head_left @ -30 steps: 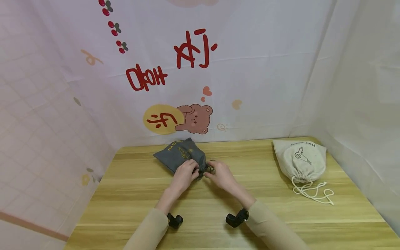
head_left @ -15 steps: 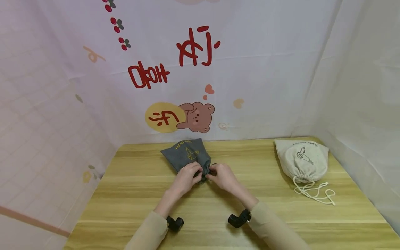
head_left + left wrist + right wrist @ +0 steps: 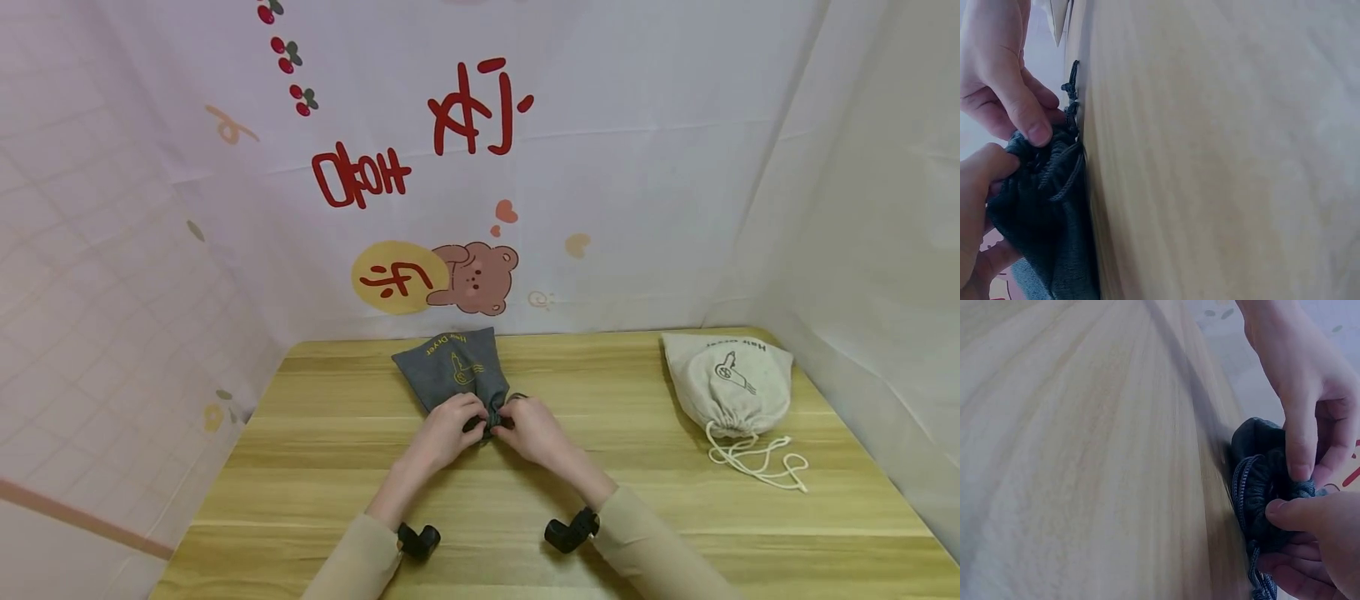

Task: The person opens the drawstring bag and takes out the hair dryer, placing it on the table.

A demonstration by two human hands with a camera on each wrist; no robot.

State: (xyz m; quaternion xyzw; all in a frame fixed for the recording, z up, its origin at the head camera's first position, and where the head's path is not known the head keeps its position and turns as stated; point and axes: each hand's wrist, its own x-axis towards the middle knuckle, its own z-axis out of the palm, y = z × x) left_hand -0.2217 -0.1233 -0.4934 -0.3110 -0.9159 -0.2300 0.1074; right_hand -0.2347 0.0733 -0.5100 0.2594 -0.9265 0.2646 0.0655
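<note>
A dark grey drawstring bag with yellow "Hair Dryer" print lies on the table, its gathered mouth towards me. My left hand pinches the left side of that mouth, and my right hand pinches the right side. In the left wrist view the thumb of the right hand presses on the ruffled cloth, and a dark cord hangs over it. The right wrist view shows both thumbs on the rim of the puckered opening, with a small gap between them. What the bag contains is hidden.
A beige drawstring bag with a hair dryer print sits at the right of the wooden table, its white cords trailing towards the front. A printed white cloth hangs behind the table.
The grey bag has turned and shifted slightly right in the head view, its print now more fully visible. Both hands have drawn closer together at its mouth. The beige bag still lies on the right.
</note>
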